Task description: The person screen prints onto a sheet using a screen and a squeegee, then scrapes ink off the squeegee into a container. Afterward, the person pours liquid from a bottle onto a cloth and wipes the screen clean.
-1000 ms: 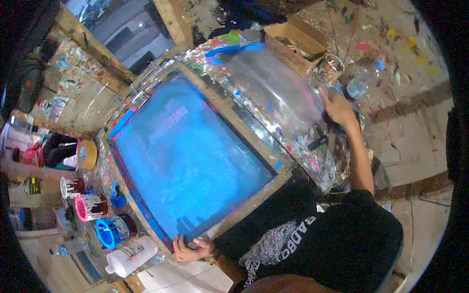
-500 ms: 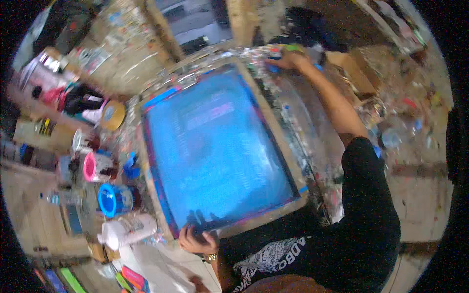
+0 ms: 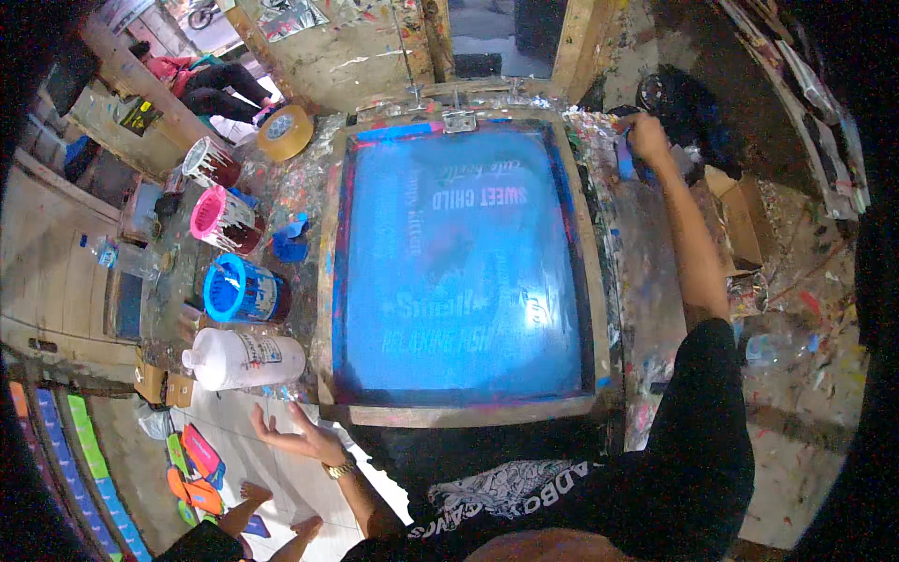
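A wooden-framed printing screen [image 3: 459,304] with blue mesh and pale lettering lies flat on the bench in front of me. My left hand [image 3: 298,436] is held off the screen's near left corner, fingers spread, holding nothing. It is closest to a white plastic bottle [image 3: 251,360] lying on its side. My right arm stretches forward past the screen's right side. At its end, my right hand [image 3: 648,140] is closed beside the far right corner, near a small blue item; what its fingers hold is hard to make out.
Left of the screen stand blue [image 3: 245,288], pink-rimmed [image 3: 225,219] and white [image 3: 211,163] paint tubs, with a tape roll [image 3: 285,132] beyond. A metal clamp [image 3: 460,121] is at the screen's far edge. A cardboard box [image 3: 742,225] sits at right. People are at far left and lower left.
My left hand has come off the screen's near left corner and moved left, its fingers spreading. My right hand stays near the far right corner. The view has turned, so the screen looks straighter.
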Motion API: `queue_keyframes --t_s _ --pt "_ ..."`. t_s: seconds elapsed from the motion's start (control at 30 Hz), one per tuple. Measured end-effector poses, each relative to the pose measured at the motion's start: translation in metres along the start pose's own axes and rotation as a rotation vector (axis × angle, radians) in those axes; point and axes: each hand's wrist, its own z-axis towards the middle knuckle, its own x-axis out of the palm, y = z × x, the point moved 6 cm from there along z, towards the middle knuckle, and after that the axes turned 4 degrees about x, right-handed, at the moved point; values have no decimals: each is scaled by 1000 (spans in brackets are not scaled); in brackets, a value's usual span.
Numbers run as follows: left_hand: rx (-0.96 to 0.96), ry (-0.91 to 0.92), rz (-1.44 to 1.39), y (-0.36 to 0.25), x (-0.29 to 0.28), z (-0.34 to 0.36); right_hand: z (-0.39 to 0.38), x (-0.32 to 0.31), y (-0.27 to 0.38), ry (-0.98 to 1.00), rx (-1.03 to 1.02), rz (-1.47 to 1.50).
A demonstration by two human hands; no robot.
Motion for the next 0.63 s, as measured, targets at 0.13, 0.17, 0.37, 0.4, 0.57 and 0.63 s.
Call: queue_keyframes --t_s 0.13,0.17,0.37,0.4,0.57,0.63 --pt "-29 -33 -98 28 22 16 -5 -72 -40 -148 192 512" --pt "2 -69 -108 34 25 16 2 -76 -48 -87 323 489" --pt "-80 -15 -100 35 50 24 -34 -99 -64 -211 453 55" --pt "-63 10 -67 34 54 23 -40 -85 -77 -87 456 56" --pt "-174 113 -139 18 44 21 -62 -13 -59 310 276 -51" --pt "-140 135 -133 24 34 13 -76 -7 -52 402 258 -94"
